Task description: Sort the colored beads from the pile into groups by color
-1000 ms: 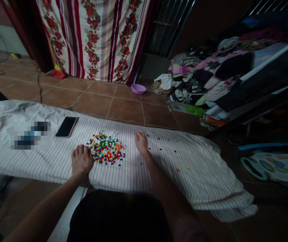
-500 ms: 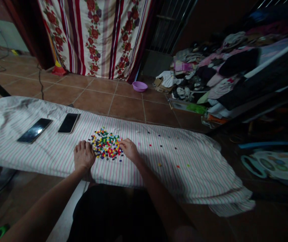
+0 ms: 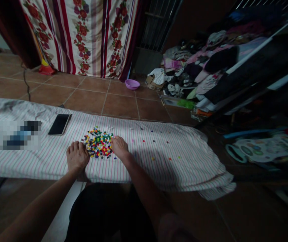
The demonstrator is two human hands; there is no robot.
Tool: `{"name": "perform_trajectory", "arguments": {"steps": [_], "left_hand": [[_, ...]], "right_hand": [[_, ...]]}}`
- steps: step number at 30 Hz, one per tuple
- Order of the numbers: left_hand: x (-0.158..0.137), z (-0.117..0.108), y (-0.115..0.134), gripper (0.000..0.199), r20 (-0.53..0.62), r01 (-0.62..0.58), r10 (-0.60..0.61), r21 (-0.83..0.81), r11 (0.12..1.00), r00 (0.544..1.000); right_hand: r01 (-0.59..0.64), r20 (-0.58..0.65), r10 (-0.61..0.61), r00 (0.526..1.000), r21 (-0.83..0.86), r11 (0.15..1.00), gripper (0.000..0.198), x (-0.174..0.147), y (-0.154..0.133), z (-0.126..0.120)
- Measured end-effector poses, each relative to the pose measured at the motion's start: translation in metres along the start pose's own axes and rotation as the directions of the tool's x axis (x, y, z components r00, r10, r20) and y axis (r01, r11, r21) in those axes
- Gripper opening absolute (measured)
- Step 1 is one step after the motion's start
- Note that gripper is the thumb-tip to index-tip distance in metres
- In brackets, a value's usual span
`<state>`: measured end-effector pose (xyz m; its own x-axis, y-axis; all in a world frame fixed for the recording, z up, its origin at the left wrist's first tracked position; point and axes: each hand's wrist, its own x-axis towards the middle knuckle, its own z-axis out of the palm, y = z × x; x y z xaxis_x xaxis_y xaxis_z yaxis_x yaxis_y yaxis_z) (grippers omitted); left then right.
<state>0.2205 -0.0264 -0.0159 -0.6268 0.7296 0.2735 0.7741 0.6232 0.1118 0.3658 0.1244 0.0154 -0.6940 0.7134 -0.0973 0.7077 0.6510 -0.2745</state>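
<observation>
A heap of tiny multicoloured pieces [image 3: 97,143], like small plastic bricks or beads, lies on a striped cloth [image 3: 53,161]. My left hand [image 3: 77,156] rests palm down on the cloth against the heap's left side, its fingers laid forward and holding nothing I can see. At the heap's right edge, my right hand [image 3: 119,147] has its fingers drawn together, the tips down among the pieces; whatever is between them is hidden. Right of that hand, several single pieces lie spaced apart, among them a red piece [image 3: 143,141], a yellow piece [image 3: 153,159] and an orange piece [image 3: 170,159].
A dark-screened phone [image 3: 59,124] lies left of the heap, with a pixelated dark object [image 3: 20,136] beyond it. On the tiled floor past the cloth are a purple basin [image 3: 132,84] and a large clothes pile [image 3: 199,64]. A flowered curtain [image 3: 93,37] hangs behind.
The view has turned right, so the scene sits further left. My right fingers have curled in more at the heap's right edge. My left hand stays beside the heap.
</observation>
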Motion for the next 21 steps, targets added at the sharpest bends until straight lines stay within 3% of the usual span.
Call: {"name": "perform_trajectory", "arguments": {"steps": [13,21], "left_hand": [[-0.001,0.003,-0.001,0.033,-0.019,0.007,-0.007,-0.021,1.0,1.0],[0.0,0.0,0.001,0.032,-0.007,0.004,-0.004,0.018,1.0,1.0]], "right_hand": [[-0.033,0.097,0.038,0.995,-0.051,0.998,0.028,0.014,-0.006,-0.007],[-0.07,-0.015,0.074,0.997,0.178,0.981,0.021,0.01,0.007,0.001]]}}
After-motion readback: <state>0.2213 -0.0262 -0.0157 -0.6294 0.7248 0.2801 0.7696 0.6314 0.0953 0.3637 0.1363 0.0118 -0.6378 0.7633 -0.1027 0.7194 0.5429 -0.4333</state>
